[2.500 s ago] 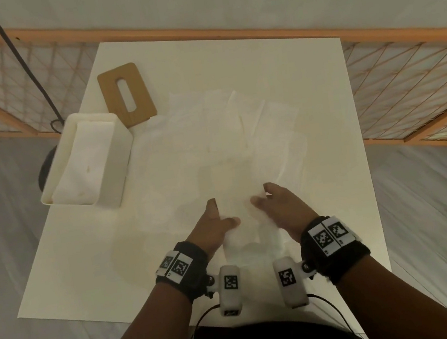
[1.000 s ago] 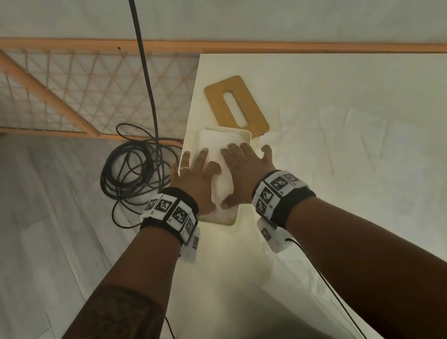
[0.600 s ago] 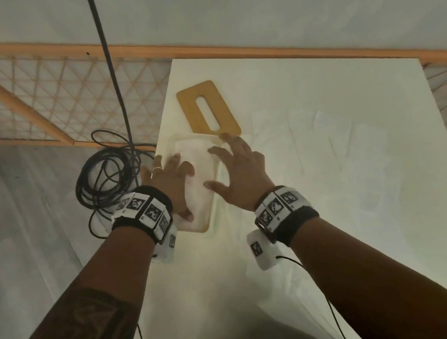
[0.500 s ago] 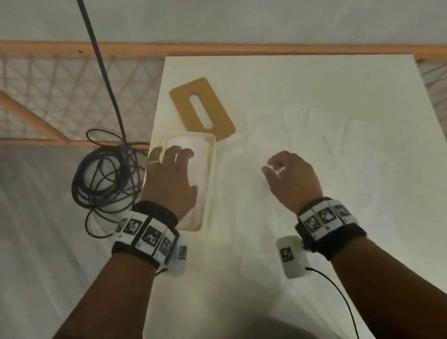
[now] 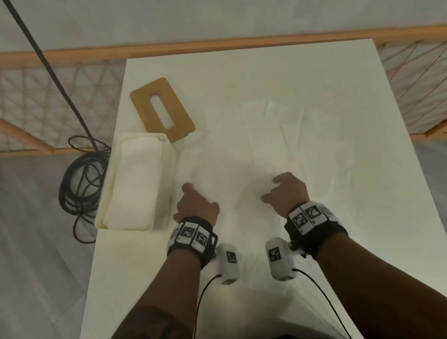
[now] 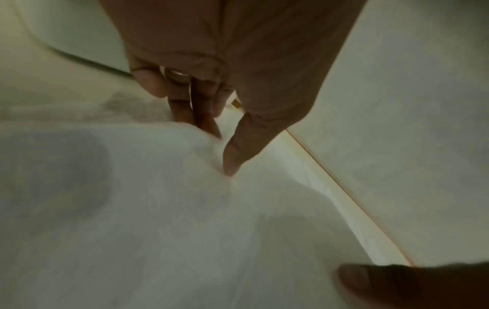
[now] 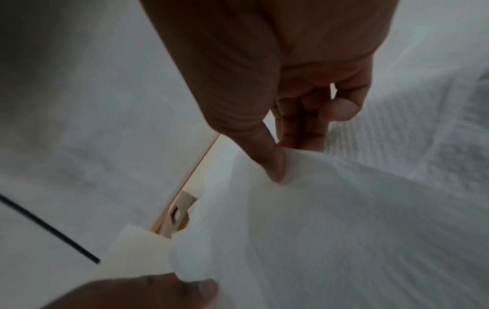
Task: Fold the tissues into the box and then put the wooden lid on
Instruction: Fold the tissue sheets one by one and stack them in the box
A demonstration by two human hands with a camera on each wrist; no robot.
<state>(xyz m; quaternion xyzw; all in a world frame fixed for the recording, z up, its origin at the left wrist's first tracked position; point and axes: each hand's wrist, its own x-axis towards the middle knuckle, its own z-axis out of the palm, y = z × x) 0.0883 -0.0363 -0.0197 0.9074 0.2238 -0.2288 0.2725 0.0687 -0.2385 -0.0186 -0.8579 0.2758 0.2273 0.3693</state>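
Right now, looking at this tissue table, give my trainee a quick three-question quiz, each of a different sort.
1. True or false: the wooden lid sits on the tissue box.
2. What do both the left hand and right hand pinch?
3. The box lies on which side of the loose tissue: A left, B right?

Key: 1 false, it lies on the table beyond the box. 2 the loose tissue. 3 A.
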